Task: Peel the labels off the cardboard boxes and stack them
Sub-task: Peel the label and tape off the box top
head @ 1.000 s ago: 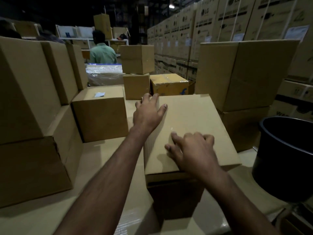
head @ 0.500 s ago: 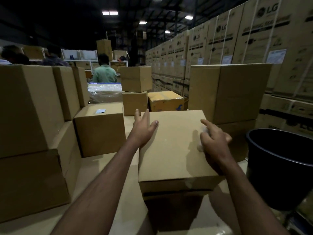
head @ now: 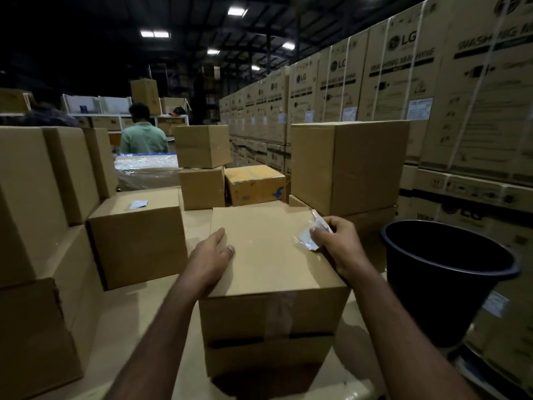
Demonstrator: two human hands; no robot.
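The left hand (head: 212, 256) lies flat on the near plain brown cardboard box (head: 268, 272); the right hand (head: 339, 243) pinches a crumpled white label (head: 310, 236) at its right edge, beside a black plastic bucket (head: 444, 281).

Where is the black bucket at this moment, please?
In the head view, the black bucket stands at the right side, just right of the right hand and the box being peeled, in front of the printed cartons.

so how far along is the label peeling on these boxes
In hand: the right hand pinches a crumpled label that looks peeled off the front box, while the left hand rests flat on its top. Left: the box to the left has a label on top. Which of the stacked boxes are finished can't be told.
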